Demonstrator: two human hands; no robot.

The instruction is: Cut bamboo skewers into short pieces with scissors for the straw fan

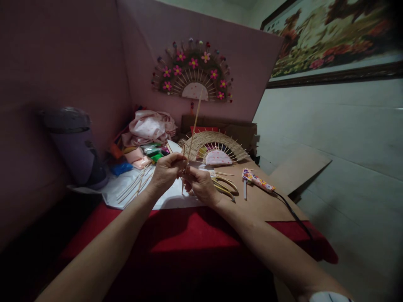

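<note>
My left hand point(168, 171) and my right hand point(202, 184) meet over the white sheet point(171, 201), fingers pinched together. Between them they grip a thin bamboo stick point(195, 119), which stands nearly upright and leans slightly right at its top. The tip of what looks like a second, shorter stick shows by my left fingertips; my fingers hide how the two join. Behind my hands sits a half-round fan point(217, 138) of sticks and woven twine with a pale spotted centre. Gold-handled scissors point(225, 186) lie just right of my right hand.
Loose sticks point(135, 184) lie on the left of the sheet. A flower-patterned glue gun point(258, 180) with a black cord rests on the brown board point(252, 209). Farther left are a purple tumbler point(77, 147), clay packets point(135, 155) and bunched fabric point(151, 126). A flowered fan point(195, 90) hangs behind.
</note>
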